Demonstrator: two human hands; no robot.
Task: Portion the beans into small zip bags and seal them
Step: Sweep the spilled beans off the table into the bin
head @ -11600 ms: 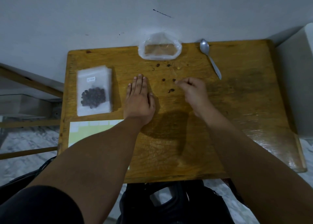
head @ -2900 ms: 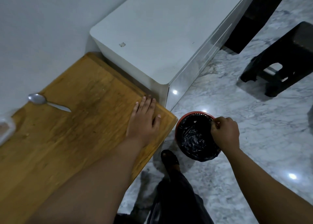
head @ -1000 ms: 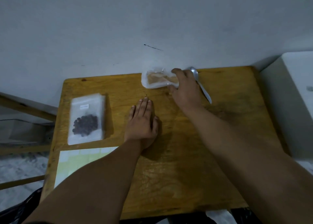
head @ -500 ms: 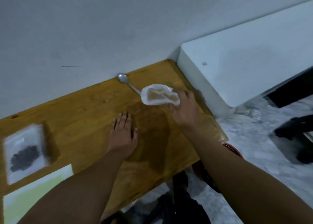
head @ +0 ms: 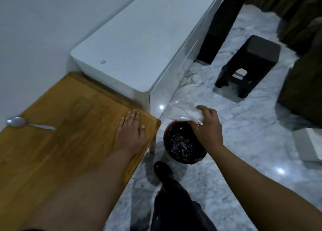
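The right hand [head: 208,127] is stretched out past the corner of the wooden desk [head: 73,115], its fingers [head: 205,108] pinched closed on a crumpled clear plastic bag [head: 183,113], which hangs in the air just above the far rim of a round bin lined with black plastic [head: 183,143] on the marble floor. The bag looks limp and empty, though blur makes its contents hard to judge. The left hand [head: 130,133] lies flat and open on the desk near its corner, holding nothing and seemingly bracing the lean. A spoon [head: 26,123] rests at the far left of the desk, well apart from both hands. No beans or small zip bags are in view here. This reads as clean-up, discarding a spent wrapper rather than portioning. The next move calls for opening the fingers while the bag is squarely over the bin mouth, since so light a thing may drift and miss.
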